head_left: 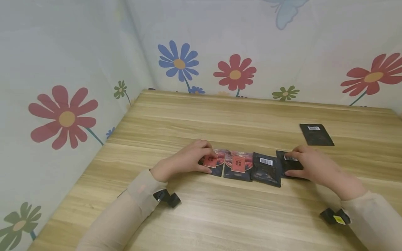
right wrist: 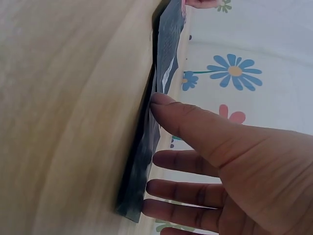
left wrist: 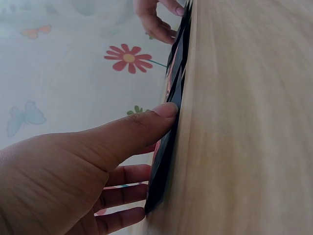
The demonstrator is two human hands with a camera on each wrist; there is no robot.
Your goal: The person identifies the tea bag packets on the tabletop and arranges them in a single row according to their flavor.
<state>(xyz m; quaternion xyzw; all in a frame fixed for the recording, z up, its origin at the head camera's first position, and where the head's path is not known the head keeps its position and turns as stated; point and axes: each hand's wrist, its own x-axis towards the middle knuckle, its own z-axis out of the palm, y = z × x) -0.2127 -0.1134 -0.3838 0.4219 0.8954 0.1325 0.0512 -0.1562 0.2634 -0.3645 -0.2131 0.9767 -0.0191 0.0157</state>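
Flat packets form a side-by-side row on the table. At its left end lies a dark packet with a red label (head_left: 218, 170), and my left hand (head_left: 195, 157) rests on it, thumb at the near edge and fingers farther over. Beside it is a matching packet (head_left: 238, 174), red label up. Third comes a black packet with a white barcode (head_left: 266, 170), slightly overlapping its neighbour. The right-end black packet (head_left: 282, 164) is partly hidden under my right hand (head_left: 317, 167). In the right wrist view that hand's thumb and fairly straight fingers touch the packet's edges (right wrist: 142, 161).
Another black barcode packet (head_left: 317, 135) lies apart, behind the row to the right. The wood-grain table (head_left: 201, 216) meets flower-printed curtains (head_left: 201, 28) at the back and left. A small black device (head_left: 166, 198) is strapped at the left wrist, another (head_left: 334, 217) at the right.
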